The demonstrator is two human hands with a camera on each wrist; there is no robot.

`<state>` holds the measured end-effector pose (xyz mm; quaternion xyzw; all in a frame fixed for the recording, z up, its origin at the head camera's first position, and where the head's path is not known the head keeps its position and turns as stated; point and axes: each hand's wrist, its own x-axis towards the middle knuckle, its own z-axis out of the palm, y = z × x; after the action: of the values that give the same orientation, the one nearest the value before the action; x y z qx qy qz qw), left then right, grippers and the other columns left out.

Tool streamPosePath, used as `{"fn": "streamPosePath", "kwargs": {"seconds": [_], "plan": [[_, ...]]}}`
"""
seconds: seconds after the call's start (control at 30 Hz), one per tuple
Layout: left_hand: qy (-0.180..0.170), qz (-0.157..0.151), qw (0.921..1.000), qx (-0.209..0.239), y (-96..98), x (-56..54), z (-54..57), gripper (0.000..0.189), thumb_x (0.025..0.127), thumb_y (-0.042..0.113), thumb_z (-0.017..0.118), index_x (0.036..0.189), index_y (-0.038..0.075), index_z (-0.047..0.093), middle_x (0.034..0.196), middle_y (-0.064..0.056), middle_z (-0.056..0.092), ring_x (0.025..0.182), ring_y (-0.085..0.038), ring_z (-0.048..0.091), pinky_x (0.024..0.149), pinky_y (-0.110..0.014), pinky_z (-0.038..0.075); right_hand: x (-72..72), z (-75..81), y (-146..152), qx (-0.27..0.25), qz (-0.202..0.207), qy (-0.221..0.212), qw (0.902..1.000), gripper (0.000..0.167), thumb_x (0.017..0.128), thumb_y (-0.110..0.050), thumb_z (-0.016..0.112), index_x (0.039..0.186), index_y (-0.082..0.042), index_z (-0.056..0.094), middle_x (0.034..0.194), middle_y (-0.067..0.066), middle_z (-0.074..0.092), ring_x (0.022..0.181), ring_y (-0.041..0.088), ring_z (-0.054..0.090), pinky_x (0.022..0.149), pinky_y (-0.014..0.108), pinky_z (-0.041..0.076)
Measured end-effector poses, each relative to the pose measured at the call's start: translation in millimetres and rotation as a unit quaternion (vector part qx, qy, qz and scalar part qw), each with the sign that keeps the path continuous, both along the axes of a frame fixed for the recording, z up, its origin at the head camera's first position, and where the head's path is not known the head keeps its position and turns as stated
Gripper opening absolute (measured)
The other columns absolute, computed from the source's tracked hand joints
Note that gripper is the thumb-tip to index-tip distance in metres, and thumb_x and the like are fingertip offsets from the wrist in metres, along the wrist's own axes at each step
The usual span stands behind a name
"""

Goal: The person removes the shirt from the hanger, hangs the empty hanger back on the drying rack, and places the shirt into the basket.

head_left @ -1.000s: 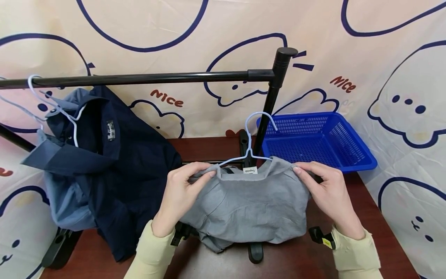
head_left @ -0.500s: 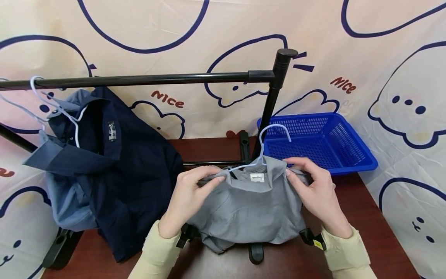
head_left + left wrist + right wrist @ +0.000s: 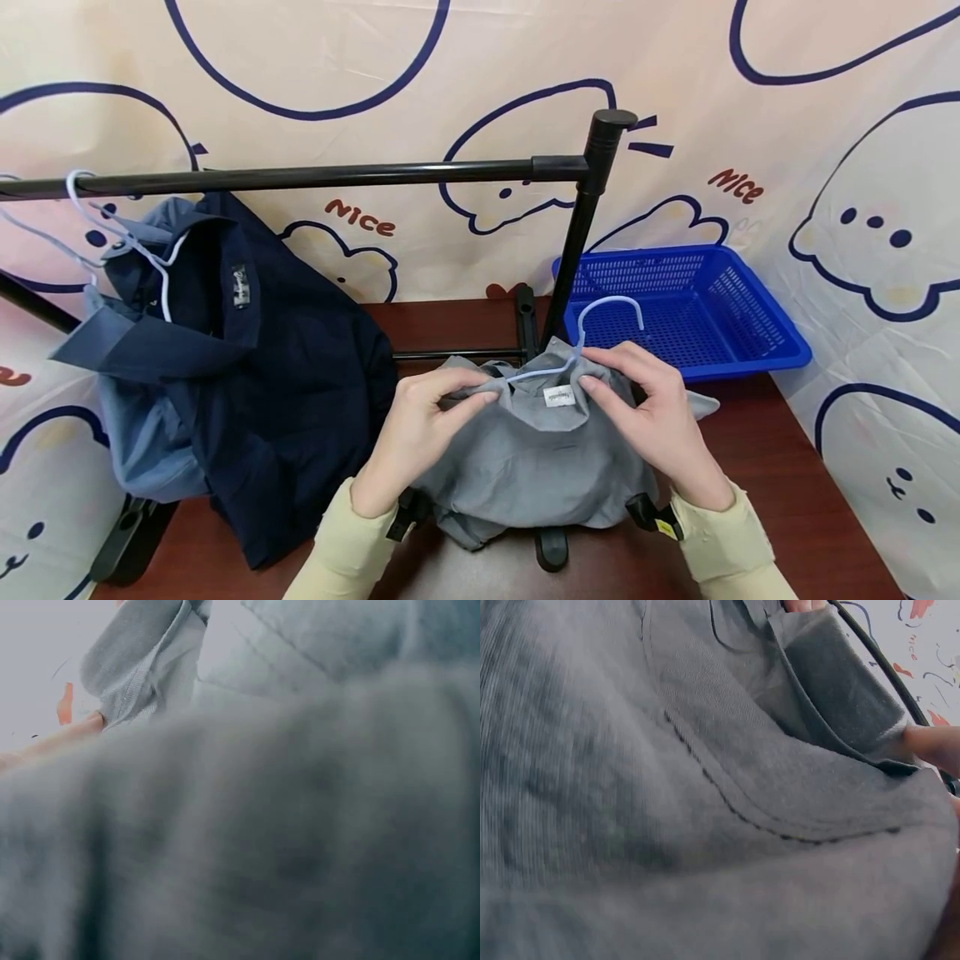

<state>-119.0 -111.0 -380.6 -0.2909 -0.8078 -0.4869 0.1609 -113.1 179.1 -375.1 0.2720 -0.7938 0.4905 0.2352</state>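
Note:
A grey shirt hangs bunched between my hands in the head view, a white label showing inside its collar. My left hand pinches the collar's left side between thumb and fingers. On the other side my right hand pinches the collar close to the neck of a light blue hanger. The hanger's hook stands up out of the neck opening; most of its arms are hidden inside the cloth. Blurred grey fabric fills most of the left wrist view. In the right wrist view, stitched grey cloth covers nearly everything.
A black garment rack spans the back. Dark navy and light blue shirts hang on it at the left from light blue hangers. Behind my right hand sits a blue plastic basket on the brown table.
My right hand has moved left and slightly down along the collar, bringing the two hands closer together. The hanger's hook has shifted right and lower.

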Motion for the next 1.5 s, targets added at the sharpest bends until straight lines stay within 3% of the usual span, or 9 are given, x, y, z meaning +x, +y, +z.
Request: {"fn": "streamPosePath", "kwargs": {"seconds": [0.2, 0.5, 0.77, 1.07, 1.3, 1.5], "plan": [[-0.001, -0.001, 1.0, 0.0, 3.0, 1.1, -1.6, 0.013, 0.092, 0.02, 0.079, 0.105, 0.019, 0.079, 0.103, 0.012, 0.073, 0.093, -0.006, 0.068, 0.074, -0.026, 0.056, 0.8, -1.2, -2.9, -0.007, -0.011, 0.01, 0.9999, 0.035, 0.083, 0.007, 0.08, 0.111, -0.014, 0.078, 0.095, -0.005, 0.069, 0.081, 0.014, 0.062, 0.069, 0.022, 0.046], [0.029, -0.018, 0.9992, 0.021, 5.8, -0.7, -2.5, 0.016, 0.09, 0.016, 0.08, 0.106, 0.016, 0.081, 0.102, 0.009, 0.074, 0.092, -0.008, 0.069, 0.072, -0.024, 0.055, -0.3, 1.3, 4.6, -0.007, -0.024, 0.03, 0.9993, 0.035, 0.077, 0.012, 0.082, 0.103, -0.01, 0.08, 0.089, -0.003, 0.07, 0.07, 0.011, 0.055, 0.058, 0.022, 0.04], [0.058, -0.022, 0.9977, 0.029, 0.9, -4.9, 0.4, 0.017, 0.089, 0.014, 0.081, 0.106, 0.017, 0.081, 0.101, 0.009, 0.074, 0.089, -0.007, 0.069, 0.069, -0.021, 0.053, -0.9, 6.0, 12.0, -0.019, -0.045, 0.032, 0.9983, 0.034, 0.075, 0.017, 0.081, 0.1, -0.006, 0.079, 0.087, 0.001, 0.069, 0.071, 0.011, 0.057, 0.06, 0.021, 0.042], [0.059, -0.002, 0.9976, 0.036, -7.0, -8.5, -0.8, 0.016, 0.088, 0.013, 0.082, 0.104, 0.017, 0.08, 0.101, 0.009, 0.074, 0.089, -0.009, 0.069, 0.069, -0.021, 0.053, -1.5, 6.9, 20.5, -0.038, -0.079, 0.028, 0.9958, 0.029, 0.078, 0.017, 0.077, 0.1, -0.003, 0.078, 0.088, 0.005, 0.07, 0.078, 0.013, 0.061, 0.067, 0.021, 0.046], [0.06, 0.013, 0.9974, 0.038, -13.7, -10.3, -3.9, 0.018, 0.088, 0.014, 0.083, 0.104, 0.02, 0.081, 0.091, 0.011, 0.07, 0.072, -0.008, 0.059, 0.057, -0.022, 0.042, -3.0, 1.1, 27.5, -0.052, -0.093, 0.032, 0.9937, 0.028, 0.079, 0.015, 0.078, 0.101, -0.003, 0.079, 0.088, 0.007, 0.07, 0.08, 0.013, 0.062, 0.07, 0.021, 0.045], [0.079, 0.013, 0.9952, 0.055, -17.7, -10.9, -5.6, 0.019, 0.085, 0.01, 0.084, 0.101, 0.02, 0.081, 0.089, 0.009, 0.07, 0.071, -0.008, 0.059, 0.057, -0.02, 0.042, 1.3, 3.6, 27.6, -0.058, -0.108, 0.03, 0.992, 0.026, 0.078, 0.018, 0.077, 0.098, 0.001, 0.078, 0.087, 0.009, 0.069, 0.08, 0.012, 0.061, 0.07, 0.02, 0.045]]}}
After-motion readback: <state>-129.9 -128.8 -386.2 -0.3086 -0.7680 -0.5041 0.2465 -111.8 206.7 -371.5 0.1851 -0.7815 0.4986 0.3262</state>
